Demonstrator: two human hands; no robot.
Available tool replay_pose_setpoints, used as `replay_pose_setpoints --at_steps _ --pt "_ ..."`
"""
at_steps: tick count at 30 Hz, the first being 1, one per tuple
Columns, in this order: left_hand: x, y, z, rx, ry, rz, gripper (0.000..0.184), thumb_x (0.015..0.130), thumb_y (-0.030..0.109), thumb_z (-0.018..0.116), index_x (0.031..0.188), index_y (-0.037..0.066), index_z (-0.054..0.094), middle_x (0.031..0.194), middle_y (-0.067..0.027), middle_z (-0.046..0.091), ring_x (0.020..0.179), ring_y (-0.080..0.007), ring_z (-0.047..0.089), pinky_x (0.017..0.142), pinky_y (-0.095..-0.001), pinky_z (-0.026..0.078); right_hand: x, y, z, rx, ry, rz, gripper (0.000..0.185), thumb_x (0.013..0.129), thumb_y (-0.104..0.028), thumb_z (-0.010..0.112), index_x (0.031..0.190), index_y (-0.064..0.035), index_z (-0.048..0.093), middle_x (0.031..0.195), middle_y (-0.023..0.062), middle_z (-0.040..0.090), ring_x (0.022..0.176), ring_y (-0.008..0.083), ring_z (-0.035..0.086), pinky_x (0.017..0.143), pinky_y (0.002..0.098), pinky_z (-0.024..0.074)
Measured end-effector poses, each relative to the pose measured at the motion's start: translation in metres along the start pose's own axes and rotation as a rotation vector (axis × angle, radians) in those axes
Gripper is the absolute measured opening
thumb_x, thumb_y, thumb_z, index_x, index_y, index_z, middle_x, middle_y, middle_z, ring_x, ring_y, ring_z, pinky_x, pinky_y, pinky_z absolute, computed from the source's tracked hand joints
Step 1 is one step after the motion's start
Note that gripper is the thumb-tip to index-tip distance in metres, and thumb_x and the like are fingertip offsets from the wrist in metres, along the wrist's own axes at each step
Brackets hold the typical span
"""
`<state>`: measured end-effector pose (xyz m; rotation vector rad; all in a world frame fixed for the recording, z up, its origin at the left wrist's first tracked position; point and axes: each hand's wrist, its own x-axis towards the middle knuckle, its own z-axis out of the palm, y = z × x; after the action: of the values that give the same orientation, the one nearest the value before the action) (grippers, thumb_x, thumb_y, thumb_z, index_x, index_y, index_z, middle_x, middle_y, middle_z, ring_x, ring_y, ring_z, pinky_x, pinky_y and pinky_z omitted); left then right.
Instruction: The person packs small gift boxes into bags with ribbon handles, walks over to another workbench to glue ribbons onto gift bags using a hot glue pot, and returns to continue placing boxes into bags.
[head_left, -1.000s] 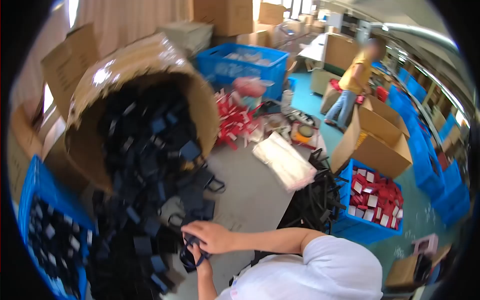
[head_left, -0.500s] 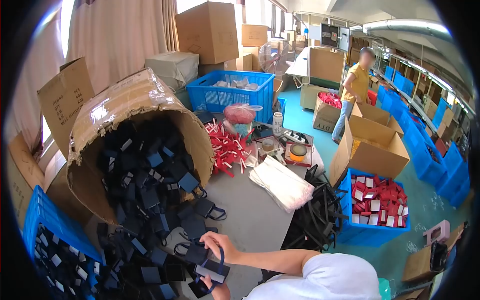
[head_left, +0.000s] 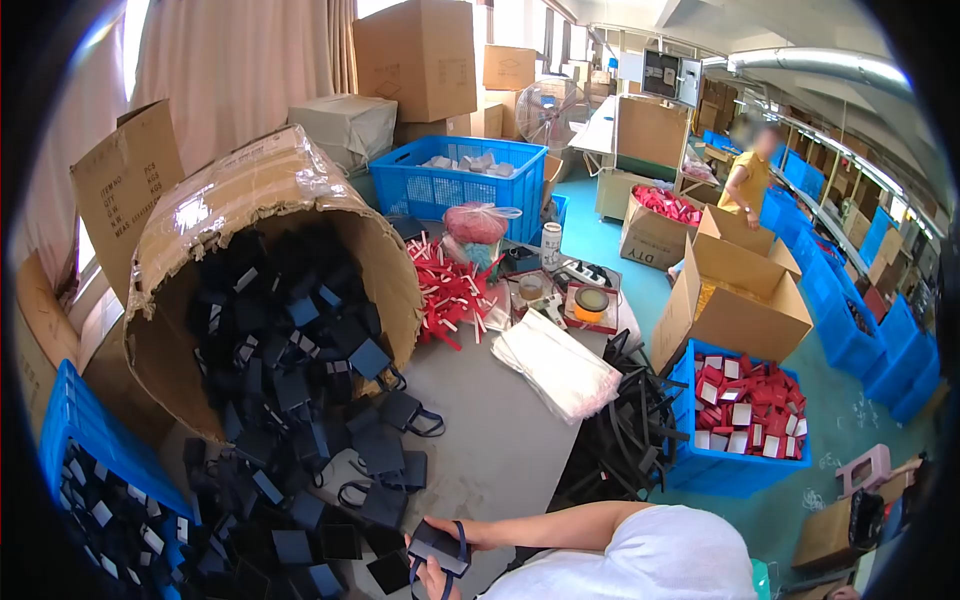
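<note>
A small dark navy bag (head_left: 438,547) with ribbon handles is held between both hands at the bottom centre. My right hand (head_left: 468,534) grips its upper side by the handle. From below, my left hand (head_left: 433,578) has its fingers closed on the lower edge. Many similar dark bags (head_left: 290,390) spill out of a tipped round cardboard container (head_left: 270,170) onto the grey table (head_left: 470,420), reaching close to my hands.
Clear plastic sleeves (head_left: 555,365), black straps (head_left: 630,430) and red-white ribbons (head_left: 450,290) lie on the table. A blue crate (head_left: 735,480) of red pieces stands right. At left is another crate (head_left: 110,440) with dark pieces. A person in yellow (head_left: 745,185) is beyond open cartons (head_left: 740,320).
My right hand has come down from its raised position onto the bag, and both hands sit lower. The person in yellow has shifted right and is partly behind the cartons.
</note>
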<state>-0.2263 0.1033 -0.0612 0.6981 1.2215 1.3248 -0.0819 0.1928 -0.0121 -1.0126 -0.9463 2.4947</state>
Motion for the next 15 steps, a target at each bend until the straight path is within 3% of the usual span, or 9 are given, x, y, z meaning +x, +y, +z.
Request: replay_pose_setpoints --at_steps 3,4,6,7,8,10,12,13,15 --pt "0.001 -0.002 0.000 0.203 0.019 -0.046 0.053 0.095 0.040 0.038 0.125 -0.003 0.044 0.118 -0.0150 0.053 0.110 -0.0236 0.050 0.096 -0.0336 0.037 -0.016 -0.009 0.008 -0.194 0.019 -0.105 0.061 0.092 -0.063 0.028 0.123 -0.0178 0.055 0.116 -0.0006 0.059 0.101 0.0102 0.056 0.076 0.0303 0.0491" --pt "-0.001 0.003 0.001 0.319 0.044 -0.083 0.058 0.098 0.043 0.032 0.120 -0.008 0.045 0.117 -0.0180 0.053 0.109 -0.0240 0.051 0.095 -0.0329 0.038 -0.004 0.004 -0.003 -0.195 0.021 -0.105 0.061 0.092 -0.063 0.028 0.123 -0.0178 0.055 0.116 -0.0006 0.059 0.101 0.0102 0.056 0.076 0.0303 0.0491" --pt "0.008 -0.014 -0.012 0.344 0.055 -0.104 0.057 0.098 0.043 0.031 0.122 -0.007 0.045 0.118 -0.0172 0.053 0.109 -0.0240 0.051 0.095 -0.0329 0.038 0.034 0.046 -0.034 -0.112 -0.029 -0.078 0.061 0.089 -0.066 0.031 0.128 -0.0241 0.052 0.103 -0.0007 0.061 0.090 0.0145 0.060 0.057 0.0324 0.0510" --pt "0.009 -0.020 -0.018 0.371 0.068 -0.128 0.056 0.098 0.043 0.031 0.124 -0.005 0.044 0.119 -0.0164 0.053 0.110 -0.0240 0.050 0.096 -0.0330 0.038 0.039 0.051 -0.038 -0.109 -0.030 -0.073 0.061 0.089 -0.066 0.031 0.128 -0.0241 0.052 0.103 -0.0007 0.061 0.090 0.0145 0.060 0.057 0.0324 0.0510" --pt "0.003 -0.004 -0.006 0.371 0.072 -0.133 0.056 0.098 0.043 0.031 0.124 -0.005 0.044 0.119 -0.0164 0.053 0.110 -0.0240 0.050 0.096 -0.0330 0.038 0.044 0.056 -0.040 -0.134 -0.066 -0.138 0.060 0.089 -0.066 0.031 0.129 -0.0246 0.051 0.103 -0.0005 0.060 0.089 0.0151 0.060 0.053 0.0326 0.0508" --pt "-0.006 0.024 0.018 0.057 -0.001 0.056 0.054 0.096 0.041 0.040 0.128 -0.002 0.044 0.120 -0.0147 0.054 0.112 -0.0241 0.050 0.097 -0.0327 0.038 0.054 0.062 -0.046 -0.157 -0.102 -0.202 0.060 0.089 -0.065 0.032 0.130 -0.0251 0.049 0.103 -0.0002 0.059 0.089 0.0157 0.061 0.048 0.0329 0.0507" --pt "-0.001 0.017 0.005 0.125 -0.051 0.077 0.053 0.095 0.040 0.042 0.128 -0.002 0.045 0.119 -0.0145 0.055 0.112 -0.0241 0.051 0.097 -0.0327 0.038 0.066 0.074 -0.051 -0.143 -0.057 -0.261 0.058 0.091 -0.062 0.035 0.131 -0.0221 0.048 0.112 0.0006 0.057 0.093 0.0153 0.059 0.065 0.0339 0.0524" --pt "0.002 0.013 -0.006 0.191 -0.102 0.101 0.053 0.094 0.039 0.044 0.128 -0.001 0.045 0.119 -0.0143 0.055 0.112 -0.0241 0.051 0.097 -0.0328 0.039 0.054 0.066 -0.039 -0.138 -0.060 -0.255 0.058 0.091 -0.062 0.035 0.131 -0.0221 0.048 0.112 0.0006 0.057 0.093 0.0153 0.059 0.065 0.0339 0.0524" --pt "0.010 0.005 -0.035 0.319 -0.200 0.147 0.051 0.093 0.037 0.048 0.128 0.000 0.046 0.118 -0.0140 0.055 0.112 -0.0240 0.052 0.096 -0.0330 0.040 0.013 0.028 -0.008 -0.226 0.087 -0.352 0.057 0.092 -0.058 0.038 0.130 -0.0166 0.048 0.118 0.0020 0.054 0.103 0.0139 0.054 0.086 0.0307 0.0454"
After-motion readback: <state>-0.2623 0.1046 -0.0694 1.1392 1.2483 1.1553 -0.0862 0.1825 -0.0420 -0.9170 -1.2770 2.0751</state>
